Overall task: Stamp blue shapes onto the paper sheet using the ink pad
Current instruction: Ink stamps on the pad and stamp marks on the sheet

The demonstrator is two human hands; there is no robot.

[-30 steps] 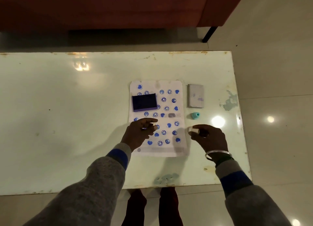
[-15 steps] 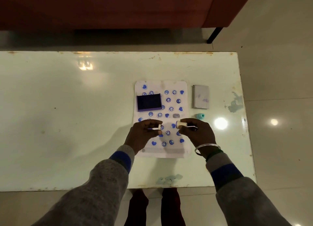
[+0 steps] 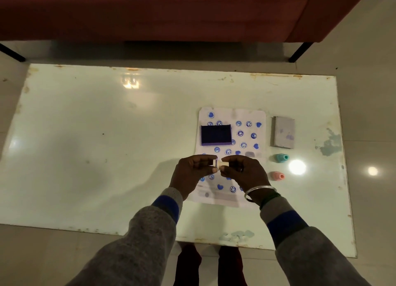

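We see a red sofa [image 3: 150,11] along the far side, beyond a white table [image 3: 85,135] with rust-flecked edges; the task's things sit toward the table's right end. The paper sheet [image 3: 231,114] lies flat there, nearer the right edge than the left, already dotted with blue hearts and round faces; the open ink pad [image 3: 216,135] rests on the sheet's far-left part, its dark blue face up; a grey lid [image 3: 282,135] lies just beside the sheet's far-right corner, on bare table. Between the sheet and the table's right edge lie a teal stamp [image 3: 281,158] and, nearer us, a pink stamp [image 3: 276,176], both on their sides and apart. Our left hand [image 3: 190,174] and right hand [image 3: 246,172] meet above the sheet's middle; the left fingers pinch a small white piece [image 3: 215,163], the right fingers pinch a cream stamp [image 3: 224,164], and the two pieces touch end to end; a metal bangle [image 3: 257,191] circles the right wrist.
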